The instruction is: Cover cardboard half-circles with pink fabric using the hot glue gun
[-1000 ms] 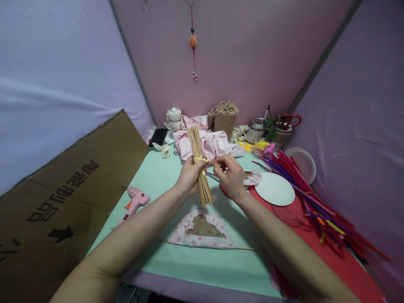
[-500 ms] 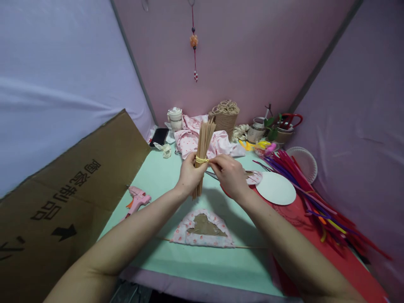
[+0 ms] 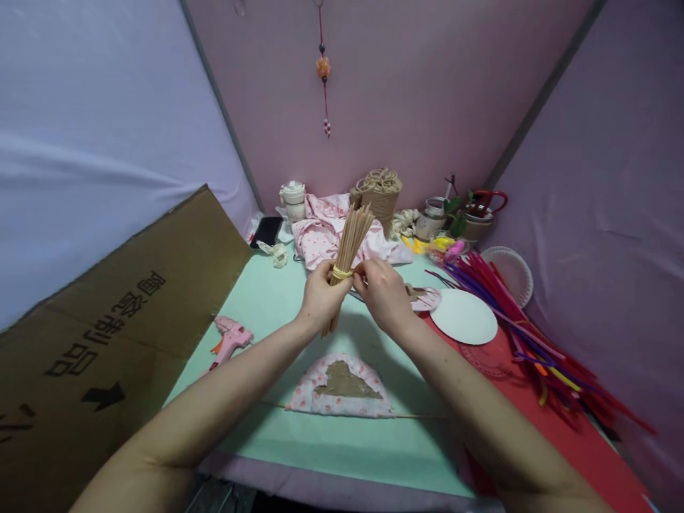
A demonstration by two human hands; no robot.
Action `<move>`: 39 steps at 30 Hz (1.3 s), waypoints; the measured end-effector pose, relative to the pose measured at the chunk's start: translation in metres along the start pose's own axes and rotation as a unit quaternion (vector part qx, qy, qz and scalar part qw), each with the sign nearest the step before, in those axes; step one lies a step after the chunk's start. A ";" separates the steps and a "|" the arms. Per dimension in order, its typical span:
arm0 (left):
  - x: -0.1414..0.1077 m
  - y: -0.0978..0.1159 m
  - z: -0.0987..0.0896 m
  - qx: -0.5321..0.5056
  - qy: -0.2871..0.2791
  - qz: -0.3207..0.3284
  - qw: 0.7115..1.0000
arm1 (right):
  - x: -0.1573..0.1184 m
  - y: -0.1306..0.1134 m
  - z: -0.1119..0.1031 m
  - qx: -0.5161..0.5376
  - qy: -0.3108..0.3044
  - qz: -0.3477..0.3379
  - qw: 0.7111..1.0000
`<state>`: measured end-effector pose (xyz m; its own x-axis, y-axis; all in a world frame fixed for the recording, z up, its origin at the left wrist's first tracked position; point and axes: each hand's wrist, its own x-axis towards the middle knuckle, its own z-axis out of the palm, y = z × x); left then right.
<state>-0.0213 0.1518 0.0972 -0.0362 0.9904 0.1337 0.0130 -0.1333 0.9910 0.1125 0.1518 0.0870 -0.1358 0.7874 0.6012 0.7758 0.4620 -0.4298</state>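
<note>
My left hand is wrapped round a bundle of thin wooden sticks, which leans slightly to the right above the table. A yellow band circles the bundle just above my left thumb. At the bundle's right side, the fingers of my right hand are pinched together at the end of the band; what lies between the fingertips is too small to make out. Below both hands, a half-round cardboard piece edged with pink patterned fabric lies flat, a thin stick along its straight side.
A pink glue gun lies left, beside a large cardboard sheet. Pink fabric, a twine roll and a white cup stand behind. At right are a white disc, red sheet and colourful pipe cleaners.
The top of the stick bundle has tilted further to the right. My right hand has shifted slightly left, closer to the bundle, and its fingers are more curled.
</note>
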 end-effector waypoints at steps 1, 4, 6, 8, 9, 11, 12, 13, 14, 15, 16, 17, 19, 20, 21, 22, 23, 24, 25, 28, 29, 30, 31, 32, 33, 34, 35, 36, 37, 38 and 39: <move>0.000 0.002 0.001 -0.021 0.000 -0.014 1.000 | -0.001 0.001 0.001 0.006 0.009 -0.002 1.000; 0.001 0.009 0.005 -0.103 -0.001 -0.060 0.993 | -0.004 0.001 0.001 0.060 0.042 0.005 0.997; 0.003 0.014 0.008 -0.156 -0.005 -0.092 0.983 | -0.007 0.000 0.002 0.113 0.075 0.028 0.990; 0.006 0.018 0.011 -0.198 -0.021 -0.132 0.971 | -0.009 -0.001 0.003 0.170 0.113 0.059 0.977; 0.009 0.019 0.011 -0.215 -0.031 -0.156 0.964 | -0.009 -0.001 0.004 0.205 0.130 0.079 0.967; 0.015 0.020 0.010 -0.236 -0.030 -0.201 0.950 | -0.009 0.000 0.005 0.285 0.160 0.133 0.936; 0.017 0.020 0.009 -0.241 -0.017 -0.217 0.946 | -0.009 0.002 0.005 0.323 0.170 0.163 0.917; 0.019 0.019 0.007 -0.241 0.001 -0.224 0.944 | -0.008 0.003 0.004 0.354 0.173 0.189 0.899; 0.020 0.018 0.005 -0.235 0.020 -0.217 0.947 | -0.008 0.005 0.002 0.374 0.169 0.205 0.889; 0.019 0.016 0.004 -0.221 0.036 -0.196 0.955 | -0.008 0.006 0.000 0.379 0.158 0.204 0.889; 0.018 0.015 0.002 -0.202 0.044 -0.167 0.964 | -0.008 0.006 -0.003 0.369 0.140 0.185 0.900; 0.015 0.014 0.002 -0.182 0.042 -0.136 0.973 | -0.008 0.005 -0.006 0.346 0.122 0.152 0.918; 0.010 0.012 0.003 -0.148 0.031 -0.087 0.985 | -0.009 0.001 -0.011 0.267 0.089 0.070 0.957; 0.007 0.011 0.004 -0.139 0.025 -0.076 0.987 | -0.009 -0.001 -0.013 0.222 0.077 0.035 0.971; 0.005 0.010 0.006 -0.133 0.022 -0.068 0.988 | -0.009 -0.003 -0.014 0.179 0.065 0.008 0.982; 0.004 0.010 0.007 -0.128 0.021 -0.061 0.990 | -0.009 -0.004 -0.015 0.143 0.055 -0.011 0.988; 0.003 0.009 0.008 -0.122 0.023 -0.054 0.991 | -0.009 -0.005 -0.015 0.112 0.048 -0.024 0.992; 0.003 0.009 0.010 -0.115 0.025 -0.046 0.992 | -0.009 -0.005 -0.014 0.086 0.043 -0.032 0.995; 0.002 0.008 0.010 -0.109 0.027 -0.041 0.993 | -0.009 -0.005 -0.013 0.062 0.040 -0.036 0.997; 0.000 0.008 0.012 -0.099 0.032 -0.054 0.993 | -0.007 -0.002 -0.010 -0.010 0.030 -0.044 0.999; -0.001 0.008 0.013 -0.102 0.033 -0.062 0.992 | -0.005 -0.002 -0.008 -0.036 0.029 -0.046 0.998; -0.001 0.008 0.013 -0.106 0.034 -0.069 0.991 | -0.004 -0.001 -0.007 -0.061 0.031 -0.048 0.997; -0.001 0.008 0.014 -0.112 0.037 -0.072 0.990 | -0.003 0.000 -0.006 -0.081 0.037 -0.051 0.995; -0.001 0.009 0.015 -0.122 0.041 -0.072 0.989 | -0.002 0.001 -0.004 -0.095 0.047 -0.055 0.993; -0.001 0.009 0.016 -0.135 0.046 -0.073 0.987 | -0.001 0.002 -0.003 -0.099 0.061 -0.059 0.991; 0.000 0.010 0.017 -0.152 0.049 -0.078 0.984 | -0.001 0.004 -0.001 -0.091 0.079 -0.061 0.991; 0.002 0.012 0.018 -0.174 0.047 -0.089 0.980 | -0.002 0.005 0.000 -0.073 0.101 -0.061 0.990; 0.003 0.013 0.019 -0.197 0.041 -0.107 0.974 | -0.002 0.007 0.001 -0.046 0.124 -0.058 0.990; 0.005 0.015 0.020 -0.221 0.033 -0.131 0.966 | -0.004 0.008 0.003 -0.015 0.148 -0.050 0.988; 0.006 0.016 0.020 -0.241 0.024 -0.159 0.957 | -0.005 0.009 0.004 0.018 0.171 -0.035 0.985; 0.008 0.017 0.021 -0.257 0.017 -0.189 0.947 | -0.007 0.010 0.005 0.050 0.193 -0.014 0.980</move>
<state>-0.0004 0.1581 0.1151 0.0271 0.9702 -0.2409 -0.4955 0.2223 0.8397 0.1178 0.1535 0.0751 0.1032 0.5700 0.8152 0.7077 0.5339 -0.4628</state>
